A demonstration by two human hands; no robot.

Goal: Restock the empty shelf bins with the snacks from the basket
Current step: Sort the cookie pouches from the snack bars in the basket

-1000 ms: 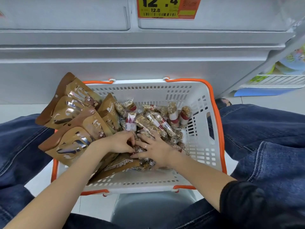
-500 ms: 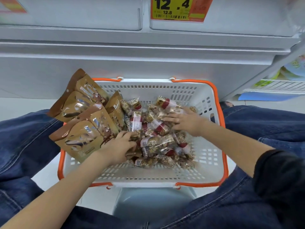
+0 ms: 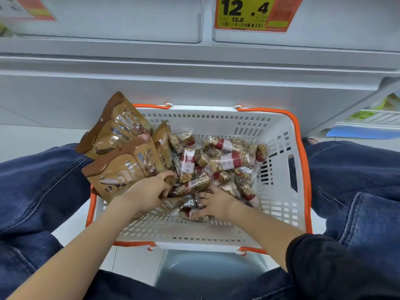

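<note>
A white basket with an orange rim is set on the floor between the person's knees, close under the shelf front, so that both hands can reach in and the bins above can be reached from the same seat. The brown pouches are stood on edge along the basket's left wall, their tops leaning out over the rim, probably to keep the two kinds of snack apart. The granola bars in clear wrappers are heaped loosely from the middle toward the right wall.

The left hand is placed at the foot of the pouches; its fingers are curled round the edge of a pouch or a bar lying there (which of the two cannot be told). The right hand is laid over the near edge of the heap, fingers bent and slightly spread, closing round several bars. A handful appears to be being gathered for the bins, none of which is seen filled from this angle.
</note>
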